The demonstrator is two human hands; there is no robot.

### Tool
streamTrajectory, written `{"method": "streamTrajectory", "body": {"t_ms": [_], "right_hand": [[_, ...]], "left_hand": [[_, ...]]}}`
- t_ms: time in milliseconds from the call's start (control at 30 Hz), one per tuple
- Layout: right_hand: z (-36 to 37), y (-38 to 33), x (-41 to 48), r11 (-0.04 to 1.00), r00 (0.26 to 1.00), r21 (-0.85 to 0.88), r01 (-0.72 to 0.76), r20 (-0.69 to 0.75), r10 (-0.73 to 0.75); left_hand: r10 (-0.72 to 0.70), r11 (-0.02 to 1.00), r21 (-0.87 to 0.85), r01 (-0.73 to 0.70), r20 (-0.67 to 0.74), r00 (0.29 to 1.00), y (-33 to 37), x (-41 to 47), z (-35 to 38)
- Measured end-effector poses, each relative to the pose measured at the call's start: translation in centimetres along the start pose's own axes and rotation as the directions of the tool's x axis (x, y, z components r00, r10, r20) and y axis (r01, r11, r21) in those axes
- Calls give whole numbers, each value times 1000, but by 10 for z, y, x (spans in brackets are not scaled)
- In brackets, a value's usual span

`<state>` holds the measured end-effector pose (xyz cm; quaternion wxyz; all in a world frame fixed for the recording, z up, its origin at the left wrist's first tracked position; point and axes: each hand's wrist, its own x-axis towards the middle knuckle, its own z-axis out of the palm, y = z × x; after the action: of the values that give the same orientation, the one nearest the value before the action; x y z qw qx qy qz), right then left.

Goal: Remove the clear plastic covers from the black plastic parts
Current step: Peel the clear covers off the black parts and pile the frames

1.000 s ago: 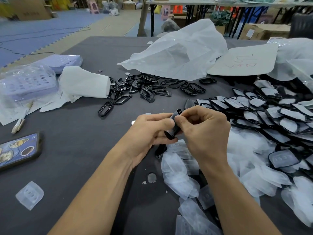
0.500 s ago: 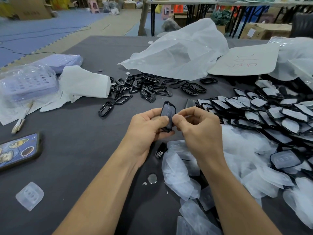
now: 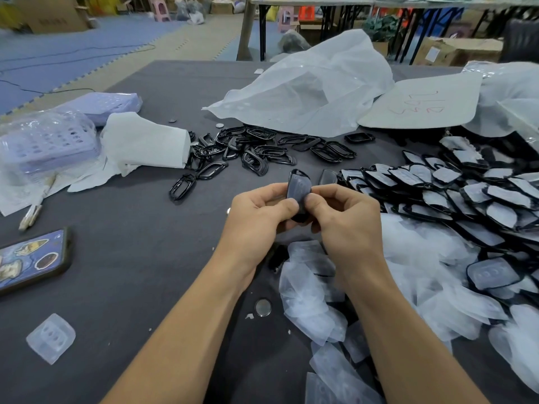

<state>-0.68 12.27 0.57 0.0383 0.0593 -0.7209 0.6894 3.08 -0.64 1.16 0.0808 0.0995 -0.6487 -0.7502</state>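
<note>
One black plastic part (image 3: 298,186) with a clear cover on its face stands upright between my hands above the table's middle. My left hand (image 3: 258,215) pinches its left edge with thumb and fingers. From the other side my right hand (image 3: 344,217) pinches it, thumb on the cover's lower corner. A heap of covered black parts (image 3: 455,193) lies to the right. Bare black frames (image 3: 250,150) are scattered behind my hands. Loose clear covers (image 3: 312,293) pile up under my right forearm.
A phone (image 3: 32,260) lies at the left edge, a single clear cover (image 3: 51,338) near the front left. White tissue (image 3: 145,144) and lilac baskets (image 3: 43,141) sit at the back left. A large plastic bag (image 3: 306,88) and a cardboard sheet (image 3: 420,103) lie behind. A coin cell (image 3: 262,307) rests between my forearms.
The black part turned from lying sideways between my fingers to standing upright with its covered face towards me. Both hands lifted slightly and my right thumb moved onto the cover.
</note>
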Motion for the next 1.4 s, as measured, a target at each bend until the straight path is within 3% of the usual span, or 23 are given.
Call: {"method": "streamTrajectory", "body": {"t_ms": [367,767,900,1000,1233,1400], "right_hand": [[8,-1,-7,995,996,-67,77,52,-73],[7,-1,-7,995,998,-88,37,60,-32],[9,-5,-9,1000,996,19,-10,94,8],[4,-8,-7,988,994,114,-106,23,104],[6,-8,-13,999,995,-41,-12,99,16],[10,-7,-14,998,994,-29,-53,97,56]], "left_hand": [[-4,1000,-11,2,-204,979,7,4,-12],[-15,1000,-28,10,-183,983,9,1,-9],[-29,998,-62,15,-229,973,11,1,-9],[-82,986,-160,39,-271,959,12,4,-11],[-50,975,-217,-46,-418,907,13,6,-12],[-29,972,-218,-83,-468,883,11,6,-7]]}}
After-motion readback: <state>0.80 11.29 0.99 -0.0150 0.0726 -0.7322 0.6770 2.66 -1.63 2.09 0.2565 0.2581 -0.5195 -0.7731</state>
